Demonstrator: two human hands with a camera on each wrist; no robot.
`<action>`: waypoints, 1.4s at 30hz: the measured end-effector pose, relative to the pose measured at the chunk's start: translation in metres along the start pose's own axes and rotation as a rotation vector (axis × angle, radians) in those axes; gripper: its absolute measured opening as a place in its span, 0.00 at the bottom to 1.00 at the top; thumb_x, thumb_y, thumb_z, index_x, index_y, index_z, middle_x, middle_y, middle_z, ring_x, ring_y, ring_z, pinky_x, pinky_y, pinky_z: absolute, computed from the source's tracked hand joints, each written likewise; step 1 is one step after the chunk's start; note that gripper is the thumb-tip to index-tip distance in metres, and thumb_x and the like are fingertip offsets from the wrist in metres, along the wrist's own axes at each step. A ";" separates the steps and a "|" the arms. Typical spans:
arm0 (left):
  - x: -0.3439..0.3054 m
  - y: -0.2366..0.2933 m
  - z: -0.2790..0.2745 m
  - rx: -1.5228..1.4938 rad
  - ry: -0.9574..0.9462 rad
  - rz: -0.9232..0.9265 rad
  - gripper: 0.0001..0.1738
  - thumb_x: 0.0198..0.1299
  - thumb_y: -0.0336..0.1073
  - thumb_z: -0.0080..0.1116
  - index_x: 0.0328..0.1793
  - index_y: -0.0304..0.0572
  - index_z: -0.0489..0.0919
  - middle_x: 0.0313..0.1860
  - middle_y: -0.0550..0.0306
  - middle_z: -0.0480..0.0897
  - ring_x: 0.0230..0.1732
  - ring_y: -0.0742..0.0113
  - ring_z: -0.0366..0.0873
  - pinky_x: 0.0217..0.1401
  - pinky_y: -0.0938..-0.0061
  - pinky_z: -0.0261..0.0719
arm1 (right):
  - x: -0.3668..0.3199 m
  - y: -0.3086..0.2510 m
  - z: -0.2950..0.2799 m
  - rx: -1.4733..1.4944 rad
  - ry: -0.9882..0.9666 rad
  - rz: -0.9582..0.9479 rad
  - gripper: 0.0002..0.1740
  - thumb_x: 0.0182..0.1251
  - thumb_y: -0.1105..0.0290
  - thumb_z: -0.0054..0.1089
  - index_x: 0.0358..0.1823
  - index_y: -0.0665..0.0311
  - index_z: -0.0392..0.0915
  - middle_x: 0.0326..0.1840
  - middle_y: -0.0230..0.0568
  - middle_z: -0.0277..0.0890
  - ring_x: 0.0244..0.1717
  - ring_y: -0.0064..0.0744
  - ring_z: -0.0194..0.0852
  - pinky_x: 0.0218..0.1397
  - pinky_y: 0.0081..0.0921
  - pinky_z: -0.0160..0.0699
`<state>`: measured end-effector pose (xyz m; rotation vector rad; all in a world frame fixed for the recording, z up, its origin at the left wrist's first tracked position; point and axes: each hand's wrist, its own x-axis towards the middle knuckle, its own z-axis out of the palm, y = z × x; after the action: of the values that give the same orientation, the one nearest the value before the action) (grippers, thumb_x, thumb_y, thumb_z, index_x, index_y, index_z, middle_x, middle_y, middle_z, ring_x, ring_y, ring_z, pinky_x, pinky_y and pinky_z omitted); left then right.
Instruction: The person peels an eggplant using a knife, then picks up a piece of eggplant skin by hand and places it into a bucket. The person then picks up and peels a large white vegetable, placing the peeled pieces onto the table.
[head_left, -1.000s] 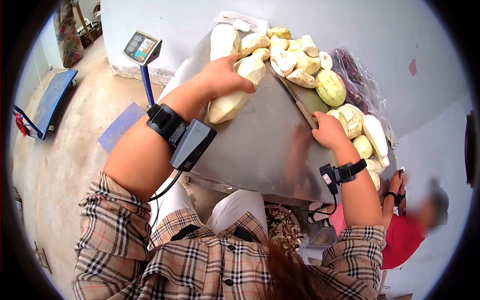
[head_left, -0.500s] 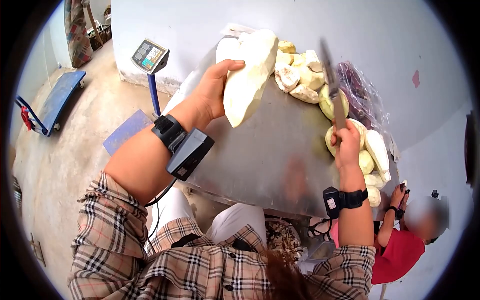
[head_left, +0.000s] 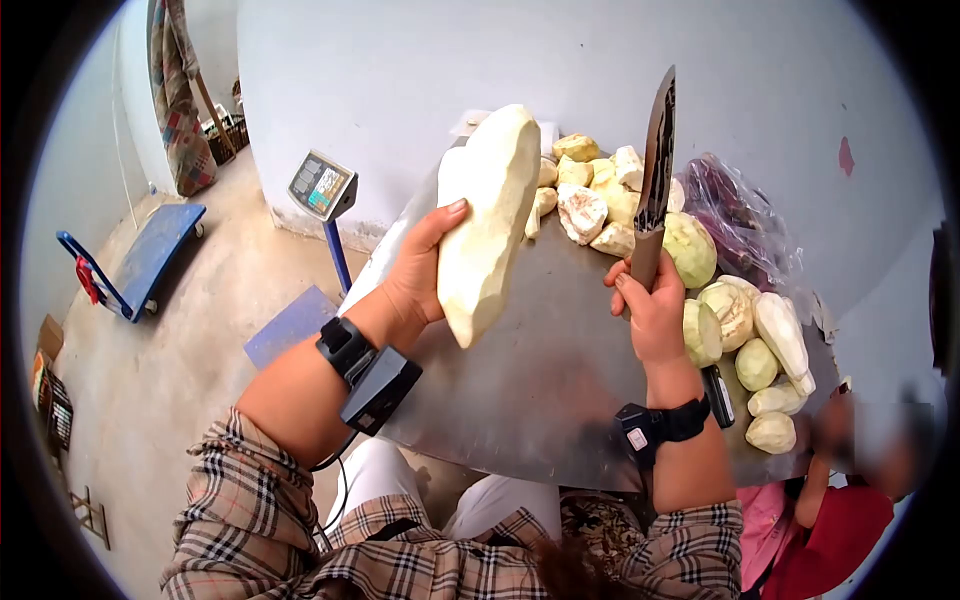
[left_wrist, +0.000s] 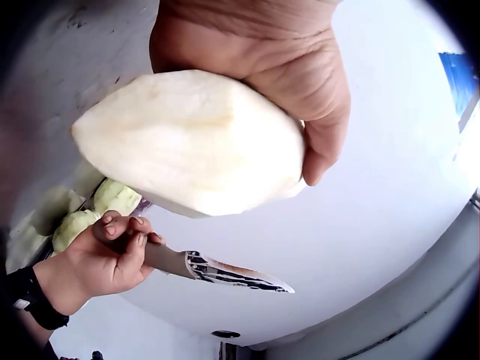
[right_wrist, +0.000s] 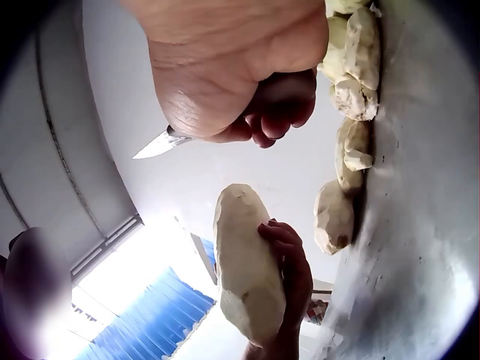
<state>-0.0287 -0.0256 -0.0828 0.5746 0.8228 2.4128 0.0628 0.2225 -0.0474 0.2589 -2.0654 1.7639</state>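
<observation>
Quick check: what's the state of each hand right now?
Left hand: holding a large peeled vegetable.
Right hand: holding a knife by its handle.

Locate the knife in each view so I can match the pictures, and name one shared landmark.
Head: knife right of centre, blade up, in the right hand.
Left wrist: knife below centre, blade pointing right.
Right wrist: upper left, only the blade showing, pointing left.
Shared landmark: the large peeled vegetable in the left hand.
</observation>
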 end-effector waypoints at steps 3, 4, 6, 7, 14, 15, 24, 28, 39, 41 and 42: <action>-0.012 -0.006 0.007 -0.013 -0.008 0.038 0.43 0.52 0.54 0.58 0.72 0.38 0.66 0.55 0.38 0.80 0.50 0.53 0.82 0.54 0.65 0.82 | -0.010 -0.001 0.000 -0.070 0.070 -0.030 0.10 0.66 0.72 0.60 0.45 0.68 0.72 0.30 0.30 0.74 0.24 0.15 0.63 0.29 0.18 0.65; -0.012 -0.007 0.007 -0.041 -0.018 0.007 0.42 0.51 0.51 0.58 0.72 0.40 0.66 0.57 0.40 0.79 0.53 0.53 0.81 0.56 0.63 0.81 | -0.011 0.001 -0.001 -0.119 0.052 -0.059 0.11 0.67 0.70 0.62 0.44 0.67 0.73 0.29 0.29 0.73 0.25 0.15 0.62 0.29 0.18 0.64; -0.016 -0.010 0.012 0.005 -0.038 0.041 0.43 0.52 0.48 0.59 0.76 0.47 0.62 0.62 0.48 0.76 0.59 0.54 0.77 0.61 0.60 0.77 | -0.013 0.003 -0.003 -0.220 0.012 -0.117 0.13 0.67 0.65 0.65 0.43 0.67 0.75 0.27 0.25 0.70 0.26 0.13 0.58 0.29 0.18 0.62; -0.016 -0.011 0.014 0.027 -0.048 0.059 0.43 0.53 0.47 0.59 0.77 0.50 0.60 0.64 0.51 0.75 0.62 0.55 0.75 0.64 0.59 0.75 | -0.013 0.005 -0.002 -0.225 0.016 -0.147 0.13 0.67 0.64 0.65 0.42 0.67 0.75 0.27 0.24 0.69 0.26 0.14 0.58 0.30 0.18 0.62; -0.016 -0.012 0.013 0.052 -0.036 -0.044 0.46 0.51 0.48 0.67 0.76 0.52 0.60 0.63 0.52 0.74 0.60 0.56 0.75 0.63 0.58 0.75 | -0.017 0.004 0.005 -0.316 0.008 -0.170 0.16 0.68 0.59 0.64 0.40 0.67 0.76 0.24 0.26 0.68 0.27 0.15 0.59 0.30 0.19 0.62; -0.016 -0.014 0.013 0.090 -0.026 -0.015 0.47 0.51 0.52 0.67 0.76 0.48 0.61 0.61 0.49 0.76 0.59 0.55 0.75 0.62 0.59 0.76 | -0.017 0.005 0.004 -0.299 0.012 -0.158 0.17 0.69 0.59 0.64 0.40 0.67 0.76 0.24 0.26 0.68 0.27 0.15 0.59 0.30 0.19 0.62; -0.013 -0.012 0.015 0.241 0.051 0.089 0.47 0.52 0.58 0.66 0.73 0.42 0.65 0.57 0.45 0.79 0.55 0.54 0.79 0.55 0.62 0.81 | -0.017 0.004 0.006 -0.288 0.037 -0.283 0.15 0.68 0.60 0.64 0.43 0.66 0.76 0.22 0.30 0.70 0.24 0.19 0.63 0.29 0.21 0.66; -0.014 -0.011 0.014 0.207 0.061 0.058 0.44 0.53 0.52 0.65 0.74 0.46 0.61 0.59 0.47 0.77 0.54 0.57 0.78 0.55 0.61 0.81 | -0.018 -0.004 0.011 -0.468 0.021 -0.384 0.15 0.65 0.61 0.67 0.42 0.65 0.76 0.24 0.37 0.74 0.24 0.30 0.72 0.31 0.26 0.72; -0.019 -0.011 0.029 0.375 -0.036 0.103 0.47 0.49 0.48 0.68 0.74 0.43 0.59 0.61 0.48 0.74 0.57 0.57 0.75 0.57 0.62 0.80 | -0.015 -0.004 0.010 -0.740 0.110 -0.587 0.21 0.57 0.54 0.72 0.39 0.63 0.77 0.32 0.40 0.78 0.33 0.45 0.77 0.33 0.36 0.75; -0.019 -0.010 0.030 0.406 -0.046 0.117 0.48 0.48 0.48 0.69 0.74 0.41 0.59 0.61 0.48 0.73 0.58 0.57 0.75 0.57 0.62 0.79 | -0.015 -0.006 0.010 -0.759 0.119 -0.610 0.22 0.57 0.53 0.71 0.39 0.63 0.77 0.32 0.40 0.78 0.34 0.45 0.77 0.34 0.36 0.75; -0.021 -0.010 0.033 0.423 -0.036 0.130 0.49 0.48 0.48 0.70 0.74 0.41 0.59 0.61 0.49 0.73 0.58 0.57 0.75 0.58 0.62 0.79 | -0.015 -0.007 0.010 -0.766 0.129 -0.614 0.22 0.57 0.53 0.71 0.38 0.63 0.77 0.32 0.40 0.78 0.33 0.46 0.77 0.34 0.36 0.74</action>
<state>0.0082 -0.0168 -0.0703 0.8499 1.3306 2.3411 0.0773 0.2095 -0.0491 0.4595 -2.0906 0.5688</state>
